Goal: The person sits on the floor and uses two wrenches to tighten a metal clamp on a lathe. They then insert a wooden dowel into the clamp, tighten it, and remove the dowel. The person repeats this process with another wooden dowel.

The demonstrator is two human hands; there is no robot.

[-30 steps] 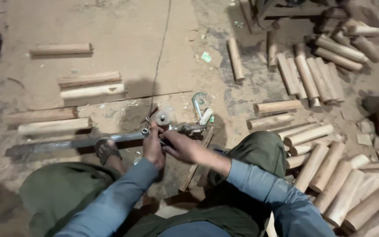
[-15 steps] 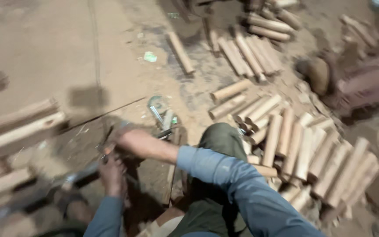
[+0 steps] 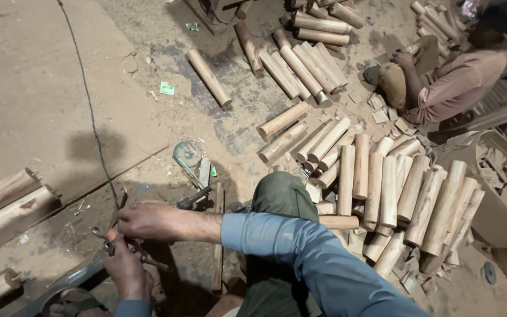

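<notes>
My right hand reaches across to the left, its fingers closed over a small metal fitting where a thin dark cable comes down. Just below it, my left hand grips a thin metal tool against the same spot. Both hands sit over a long grey metal bar lying on the dirt floor. My blue sleeve and green-trousered knee fill the lower middle. What the fingers pinch is mostly hidden.
Several round wooden billets are piled to the right and more lie at the top. Rough split logs lie on the left. Another person sits at the top right. A round metal disc and a dark-handled tool lie near my knee.
The view has swung to the right, so my hands and the bar now sit at the lower left. Both hands have stayed together on the metal fitting.
</notes>
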